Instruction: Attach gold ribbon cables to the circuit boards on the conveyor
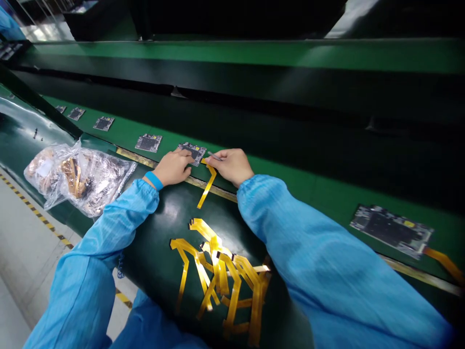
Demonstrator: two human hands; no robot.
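My left hand (173,167), with a blue band at the wrist, has its fingertips down on a circuit board (197,152) and holds it against the green belt. At the board's right end, my right hand (233,166) pinches a yellow flex cable (208,186). A thin grey tool (215,156) also sits in those fingers; its exact kind is unclear. The cable's upper end meets the board's edge, and its tail hangs toward me. Whether it is plugged in cannot be seen. Below both hands lies a loose pile of flex cables (221,259) on the dark green bench top.
More circuit boards (148,142) lie spaced along the belt (305,186) to the left. At right, another board (391,230) has a flex cable (443,264) at its end. A clear plastic bag (92,177) of parts rests left on the bench. A dark post (39,104) slants there.
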